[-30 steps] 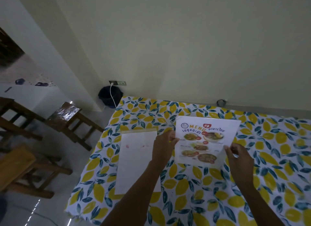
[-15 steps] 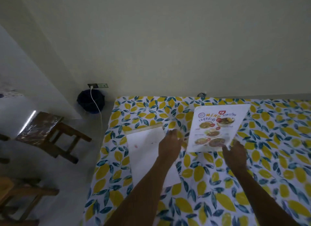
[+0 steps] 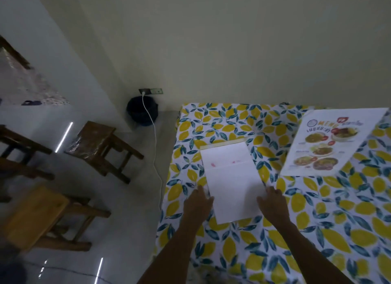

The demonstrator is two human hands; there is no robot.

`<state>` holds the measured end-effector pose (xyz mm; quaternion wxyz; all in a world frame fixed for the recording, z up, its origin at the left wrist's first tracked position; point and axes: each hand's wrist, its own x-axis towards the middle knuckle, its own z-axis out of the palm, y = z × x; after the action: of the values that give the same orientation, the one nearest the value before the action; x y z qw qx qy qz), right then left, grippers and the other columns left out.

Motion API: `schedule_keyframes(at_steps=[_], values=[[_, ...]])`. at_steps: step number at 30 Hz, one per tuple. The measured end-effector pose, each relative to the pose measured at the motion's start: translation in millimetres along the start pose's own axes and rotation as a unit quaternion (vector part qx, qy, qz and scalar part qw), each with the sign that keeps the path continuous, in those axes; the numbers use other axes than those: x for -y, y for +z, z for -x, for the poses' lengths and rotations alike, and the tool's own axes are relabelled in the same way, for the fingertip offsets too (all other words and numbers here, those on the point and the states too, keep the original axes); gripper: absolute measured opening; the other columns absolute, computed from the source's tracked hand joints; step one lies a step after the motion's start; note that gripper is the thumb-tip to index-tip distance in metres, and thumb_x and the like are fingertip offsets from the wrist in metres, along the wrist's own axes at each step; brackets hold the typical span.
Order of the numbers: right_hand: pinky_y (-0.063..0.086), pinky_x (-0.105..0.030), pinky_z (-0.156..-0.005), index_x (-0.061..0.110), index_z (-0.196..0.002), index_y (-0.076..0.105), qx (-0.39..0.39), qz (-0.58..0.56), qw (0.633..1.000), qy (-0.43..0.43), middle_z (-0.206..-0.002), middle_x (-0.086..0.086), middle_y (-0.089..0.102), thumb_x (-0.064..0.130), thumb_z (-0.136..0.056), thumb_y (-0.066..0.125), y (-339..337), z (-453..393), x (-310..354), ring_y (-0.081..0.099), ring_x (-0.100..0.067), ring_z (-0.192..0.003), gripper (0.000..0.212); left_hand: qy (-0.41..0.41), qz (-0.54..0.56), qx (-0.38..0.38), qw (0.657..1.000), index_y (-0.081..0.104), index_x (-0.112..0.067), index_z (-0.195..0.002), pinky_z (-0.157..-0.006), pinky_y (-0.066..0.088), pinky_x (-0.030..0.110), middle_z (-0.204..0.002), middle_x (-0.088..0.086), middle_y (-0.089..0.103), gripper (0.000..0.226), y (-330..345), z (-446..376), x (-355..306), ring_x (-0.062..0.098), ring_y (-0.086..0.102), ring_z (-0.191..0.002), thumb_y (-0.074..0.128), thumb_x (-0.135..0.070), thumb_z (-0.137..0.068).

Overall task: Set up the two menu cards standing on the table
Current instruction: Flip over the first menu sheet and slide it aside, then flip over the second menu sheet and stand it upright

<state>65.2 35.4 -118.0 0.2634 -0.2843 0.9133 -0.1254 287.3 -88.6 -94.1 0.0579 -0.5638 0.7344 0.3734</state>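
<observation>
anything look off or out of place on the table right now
The white menu card lies flat, blank side up, with faint pink marks near its top. The printed menu card sits askew at the right. Neither clearly stands yet.

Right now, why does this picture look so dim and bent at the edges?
Head view: dim, soft room light; bright streaks of glare on the glossy floor; the wide lens bows the wall and table edges; the printed menu card is slightly blurred, its small text unreadable.
</observation>
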Motion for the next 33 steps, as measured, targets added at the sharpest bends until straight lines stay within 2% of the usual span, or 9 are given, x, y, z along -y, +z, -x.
schedule_keyframes(at_steps=[2, 4, 6, 9, 15, 19, 23, 28, 33], values=[[0.049, -0.045, -0.083, -0.006, -0.122, 0.05, -0.018, 0.03, 0.999, -0.008, -0.112, -0.021, 0.058, 0.045, -0.081, 0.039, 11, 1, -5, 0.055, -0.039, -0.099, 0.067, 0.026, 0.02, -0.012, 0.999, 0.052, -0.009, -0.119, -0.091, 0.051, 0.042, -0.114, 0.013, 0.062, 0.04, 6, 4, 1, 0.032, 0.062, -0.108, 0.054, -0.039, -0.093], [0.05, -0.046, -0.084, -0.003, -0.122, 0.05, -0.015, -0.023, 1.0, 0.014, -0.11, -0.022, 0.06, 0.038, -0.083, 0.053, 7, 3, -2, 0.057, -0.04, -0.099, 0.057, 0.038, 0.015, -0.013, 0.999, 0.051, -0.008, -0.117, -0.088, 0.05, 0.038, -0.109, 0.014, 0.064, 0.034, 11, 5, -1, 0.033, 0.063, -0.105, 0.05, -0.034, -0.094], [0.05, -0.043, -0.083, 0.002, -0.115, 0.053, -0.013, -0.063, 0.998, 0.021, -0.106, -0.021, 0.062, 0.028, -0.081, 0.063, 1, 9, 4, 0.059, -0.039, -0.098, 0.044, 0.028, 0.023, -0.025, 0.999, 0.05, -0.003, -0.127, -0.087, 0.046, 0.037, -0.114, 0.016, 0.065, 0.045, 14, 4, 0, 0.035, 0.063, -0.109, 0.039, -0.036, -0.099], [0.047, -0.04, -0.083, 0.004, -0.117, 0.053, -0.008, -0.088, 0.996, 0.016, -0.11, -0.021, 0.064, 0.024, -0.082, 0.064, -2, 21, 7, 0.06, -0.039, -0.105, 0.042, 0.009, 0.101, -0.059, 0.993, 0.058, 0.0, -0.118, -0.079, 0.043, 0.034, -0.108, 0.021, 0.067, 0.06, 10, 9, 4, 0.037, 0.064, -0.104, 0.025, -0.046, -0.1], [0.045, -0.04, -0.093, 0.005, -0.132, 0.054, -0.005, -0.041, 0.998, -0.055, -0.127, -0.02, 0.062, 0.008, -0.094, 0.045, -13, 43, 0, 0.058, -0.037, -0.115, 0.039, -0.033, 0.185, -0.084, 0.979, 0.055, -0.008, -0.093, -0.078, 0.047, 0.041, -0.088, 0.013, 0.059, 0.026, -6, 32, 4, 0.039, 0.064, -0.098, 0.039, -0.025, -0.104], [0.046, -0.036, -0.09, 0.011, -0.127, 0.063, -0.028, -0.042, 0.993, -0.105, -0.125, -0.018, 0.066, 0.004, -0.093, 0.045, -31, 59, -12, 0.06, -0.035, -0.114, 0.038, -0.031, 0.204, -0.103, 0.973, 0.059, -0.008, -0.121, -0.079, 0.044, 0.03, -0.109, 0.011, 0.065, 0.032, -13, 58, -6, 0.032, 0.063, -0.107, 0.04, -0.026, -0.104], [0.051, -0.04, -0.088, 0.013, -0.119, 0.069, -0.02, -0.136, 0.983, -0.118, -0.122, -0.015, 0.068, 0.001, -0.091, 0.05, -51, 76, -28, 0.062, -0.033, -0.111, 0.036, 0.005, 0.204, -0.168, 0.964, 0.06, -0.007, -0.097, -0.065, 0.044, 0.038, -0.077, 0.007, 0.059, 0.031, -9, 79, -9, 0.032, 0.06, -0.077, 0.038, -0.027, -0.104], [0.045, -0.028, -0.071, 0.012, -0.116, 0.072, -0.005, -0.212, 0.966, -0.151, -0.116, -0.013, 0.07, 0.005, -0.09, 0.06, -70, 93, -45, 0.065, -0.028, -0.093, 0.029, 0.068, 0.304, -0.205, 0.928, 0.057, -0.034, -0.068, -0.065, 0.05, 0.046, -0.064, -0.002, 0.053, 0.032, 12, 81, 19, 0.027, 0.052, -0.063, 0.053, -0.052, -0.094], [0.047, -0.025, -0.076, 0.014, -0.115, 0.072, -0.016, -0.219, 0.957, -0.189, -0.117, -0.01, 0.071, 0.01, -0.09, 0.063, -84, 97, -49, 0.067, -0.027, -0.102, 0.027, 0.075, 0.308, -0.224, 0.921, 0.067, -0.041, -0.077, -0.078, 0.058, 0.047, -0.087, 0.004, 0.072, 0.02, -2, 111, -1, 0.027, 0.069, -0.083, 0.058, -0.028, -0.088]])
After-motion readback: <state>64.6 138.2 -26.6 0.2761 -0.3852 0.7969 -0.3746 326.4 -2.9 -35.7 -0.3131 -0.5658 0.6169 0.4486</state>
